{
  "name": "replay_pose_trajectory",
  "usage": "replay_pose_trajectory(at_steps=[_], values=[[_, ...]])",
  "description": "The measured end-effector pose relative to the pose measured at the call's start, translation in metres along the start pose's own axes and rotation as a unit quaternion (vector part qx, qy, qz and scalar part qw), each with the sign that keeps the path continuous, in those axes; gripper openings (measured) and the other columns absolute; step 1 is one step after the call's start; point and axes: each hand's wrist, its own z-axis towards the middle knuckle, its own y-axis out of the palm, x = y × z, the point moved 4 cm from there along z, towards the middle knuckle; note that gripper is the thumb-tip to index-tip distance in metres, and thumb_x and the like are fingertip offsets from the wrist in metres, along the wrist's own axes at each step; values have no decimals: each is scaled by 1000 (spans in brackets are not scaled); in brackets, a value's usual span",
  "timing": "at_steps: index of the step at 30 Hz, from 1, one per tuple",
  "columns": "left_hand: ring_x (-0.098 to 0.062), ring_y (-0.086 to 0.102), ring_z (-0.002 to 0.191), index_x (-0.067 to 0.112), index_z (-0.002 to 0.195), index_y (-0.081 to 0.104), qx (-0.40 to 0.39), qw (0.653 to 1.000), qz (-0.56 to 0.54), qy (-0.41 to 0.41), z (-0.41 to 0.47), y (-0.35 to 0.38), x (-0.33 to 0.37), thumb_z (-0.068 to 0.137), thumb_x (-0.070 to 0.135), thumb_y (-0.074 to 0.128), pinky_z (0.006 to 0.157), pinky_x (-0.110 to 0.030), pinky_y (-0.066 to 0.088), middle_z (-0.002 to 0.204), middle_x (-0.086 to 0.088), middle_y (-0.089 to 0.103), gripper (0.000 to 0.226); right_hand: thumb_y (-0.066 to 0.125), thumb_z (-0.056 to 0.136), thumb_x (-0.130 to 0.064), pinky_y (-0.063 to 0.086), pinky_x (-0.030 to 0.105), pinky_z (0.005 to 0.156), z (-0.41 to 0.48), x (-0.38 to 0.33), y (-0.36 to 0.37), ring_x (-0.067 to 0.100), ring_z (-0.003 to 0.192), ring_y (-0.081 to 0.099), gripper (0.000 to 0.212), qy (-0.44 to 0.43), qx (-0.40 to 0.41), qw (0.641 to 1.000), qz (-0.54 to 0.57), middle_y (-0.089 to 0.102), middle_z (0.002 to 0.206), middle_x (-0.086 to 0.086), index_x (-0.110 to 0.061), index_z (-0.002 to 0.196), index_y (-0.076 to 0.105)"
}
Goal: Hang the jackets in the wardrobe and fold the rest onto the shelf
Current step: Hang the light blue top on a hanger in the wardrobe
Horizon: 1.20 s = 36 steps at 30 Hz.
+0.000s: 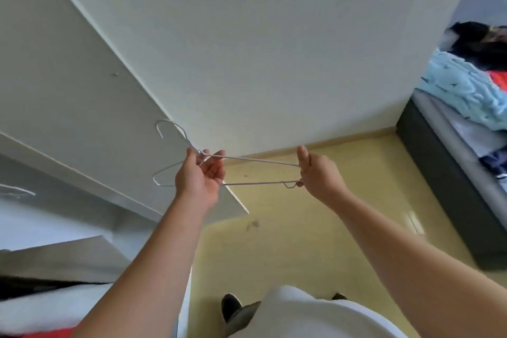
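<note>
I hold a thin white wire hanger (pixel 258 160) level in front of me, with no garment on it. My left hand (pixel 201 175) grips it near the neck, just below the hook that points up and to the left. My right hand (pixel 315 170) pinches the hanger's right end. The white wardrobe (pixel 68 107) stands at my left with its door swung out. On the bed at the far right lies a heap of clothes (pixel 463 85): a light blue garment, something dark and something red.
A white wall (pixel 260 49) rises straight ahead above the yellow floor (pixel 301 241). The dark-framed bed (pixel 439 173) runs along the right side. White and red fabric (pixel 41 313) lies at the bottom left inside the wardrobe. Another hanger (pixel 16 191) shows faintly at the left.
</note>
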Motion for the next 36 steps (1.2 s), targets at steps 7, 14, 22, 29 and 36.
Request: replay_pose_trajectory(at_steps=[7,14,22,29,36], values=[[-15,59,48,20,81,50,-102,986,94,-92,-22,156,-109,105,29,50,46,-20,49,87,-17,77,26,22,105,-54,49,35,70,-3,118,-144,30,78,62,66,124,128,984,12,68,77,9,-4,81,59],[-15,58,48,18,79,52,-166,960,153,-165,-13,306,-199,105,24,49,47,-20,46,79,-15,75,26,22,103,-59,41,30,58,12,198,-239,24,69,60,67,207,165,964,22,65,72,5,-8,76,56],[-8,58,46,12,75,61,-229,895,257,-284,16,479,-315,102,20,56,45,-18,45,66,-4,71,28,35,100,-61,38,28,55,59,276,-355,14,69,59,53,293,164,942,-14,66,74,-3,-19,75,54],[-3,51,44,19,79,69,-344,797,392,-304,-4,620,-399,92,31,72,44,-17,37,61,8,62,19,55,97,-47,49,23,59,86,319,-444,9,68,67,9,297,217,928,62,65,83,-9,-42,91,60],[-1,54,43,19,92,64,-347,778,454,-263,9,737,-474,88,1,73,42,-15,42,67,6,64,21,52,102,-33,42,15,58,135,382,-517,6,75,59,15,310,252,913,79,64,82,-14,-38,100,65]])
